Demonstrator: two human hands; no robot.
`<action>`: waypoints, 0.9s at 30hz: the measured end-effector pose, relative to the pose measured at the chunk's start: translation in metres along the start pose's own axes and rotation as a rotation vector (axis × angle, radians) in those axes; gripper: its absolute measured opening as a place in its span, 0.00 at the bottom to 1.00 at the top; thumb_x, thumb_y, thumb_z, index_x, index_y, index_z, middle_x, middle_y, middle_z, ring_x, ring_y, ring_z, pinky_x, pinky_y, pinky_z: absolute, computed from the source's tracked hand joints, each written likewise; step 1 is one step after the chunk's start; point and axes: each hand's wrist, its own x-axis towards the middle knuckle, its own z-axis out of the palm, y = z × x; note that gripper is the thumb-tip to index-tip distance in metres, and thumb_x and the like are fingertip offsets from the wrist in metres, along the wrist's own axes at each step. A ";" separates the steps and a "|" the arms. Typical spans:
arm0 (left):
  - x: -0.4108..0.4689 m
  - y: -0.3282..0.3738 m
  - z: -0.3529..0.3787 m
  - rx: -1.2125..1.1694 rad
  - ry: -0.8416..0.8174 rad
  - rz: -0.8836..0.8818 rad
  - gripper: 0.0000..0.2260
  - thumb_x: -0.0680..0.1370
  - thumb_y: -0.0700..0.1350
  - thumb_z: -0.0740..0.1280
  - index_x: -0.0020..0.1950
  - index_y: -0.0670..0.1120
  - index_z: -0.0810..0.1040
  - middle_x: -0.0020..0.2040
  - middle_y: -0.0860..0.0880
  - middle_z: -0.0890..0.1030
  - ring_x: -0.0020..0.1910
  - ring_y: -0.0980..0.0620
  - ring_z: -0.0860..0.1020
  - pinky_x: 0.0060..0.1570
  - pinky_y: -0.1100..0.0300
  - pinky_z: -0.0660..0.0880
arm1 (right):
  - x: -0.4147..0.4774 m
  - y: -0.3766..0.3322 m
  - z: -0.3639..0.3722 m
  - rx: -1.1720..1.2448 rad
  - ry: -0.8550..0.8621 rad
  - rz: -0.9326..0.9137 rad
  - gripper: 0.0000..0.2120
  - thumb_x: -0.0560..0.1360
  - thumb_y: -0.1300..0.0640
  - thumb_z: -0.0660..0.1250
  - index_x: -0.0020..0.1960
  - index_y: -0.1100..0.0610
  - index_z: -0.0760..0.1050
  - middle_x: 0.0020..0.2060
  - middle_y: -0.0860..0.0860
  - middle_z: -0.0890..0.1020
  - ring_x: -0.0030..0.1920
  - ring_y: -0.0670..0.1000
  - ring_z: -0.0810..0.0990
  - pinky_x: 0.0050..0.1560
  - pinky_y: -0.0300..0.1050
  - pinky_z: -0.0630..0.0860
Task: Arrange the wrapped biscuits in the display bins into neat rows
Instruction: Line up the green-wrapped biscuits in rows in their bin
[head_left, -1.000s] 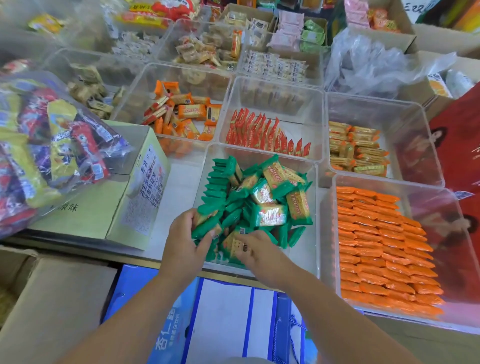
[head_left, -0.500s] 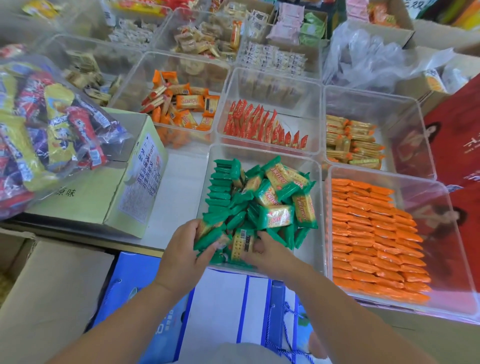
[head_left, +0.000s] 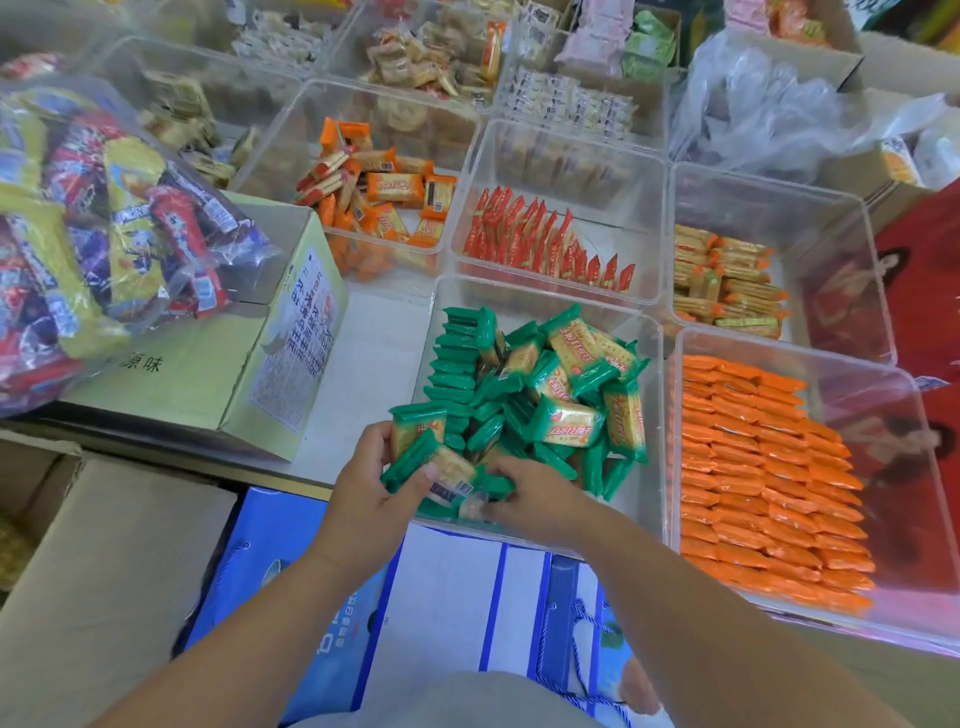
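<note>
A clear bin (head_left: 652, 332) in front of me holds green-wrapped biscuits (head_left: 569, 421). Some stand in a neat row along its left side, the others lie in a loose heap. My left hand (head_left: 366, 493) grips a bunch of green packets (head_left: 431, 457) at the bin's near left corner, lifted above the rim. My right hand (head_left: 540, 499) reaches into the near edge of the heap, its fingers curled around packets there; the fingertips are hidden.
To the right an orange-packet bin (head_left: 769, 467) is filled in neat rows. Behind stand bins of red packets (head_left: 545, 239), orange-and-yellow packets (head_left: 384, 192) and yellow ones (head_left: 727, 280). A cardboard box (head_left: 291, 343) carrying a bag of sweets (head_left: 104, 218) sits left. Blue boxes (head_left: 291, 561) lie below.
My left hand has lifted its bunch of green packets higher, above the bin's near left corner. My right hand stays at the near edge of the heap.
</note>
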 end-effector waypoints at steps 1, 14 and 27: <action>-0.001 0.001 0.001 -0.032 0.002 -0.004 0.13 0.78 0.47 0.71 0.58 0.60 0.73 0.52 0.59 0.81 0.53 0.56 0.81 0.48 0.64 0.78 | -0.003 -0.002 0.000 0.026 -0.064 0.008 0.18 0.79 0.45 0.67 0.66 0.51 0.75 0.59 0.52 0.81 0.55 0.54 0.80 0.55 0.46 0.75; 0.001 0.012 0.011 0.116 0.108 0.124 0.14 0.71 0.62 0.68 0.54 0.66 0.70 0.47 0.64 0.79 0.47 0.62 0.79 0.38 0.74 0.71 | -0.008 0.015 0.001 -0.218 -0.218 0.326 0.59 0.56 0.12 0.48 0.68 0.53 0.76 0.63 0.56 0.79 0.61 0.57 0.77 0.63 0.53 0.74; 0.005 -0.002 0.023 0.328 0.036 0.224 0.17 0.75 0.61 0.64 0.59 0.55 0.70 0.48 0.62 0.75 0.47 0.58 0.75 0.43 0.54 0.77 | -0.009 0.026 0.002 -0.082 -0.222 0.168 0.50 0.69 0.19 0.53 0.82 0.45 0.53 0.81 0.47 0.59 0.79 0.53 0.59 0.75 0.50 0.59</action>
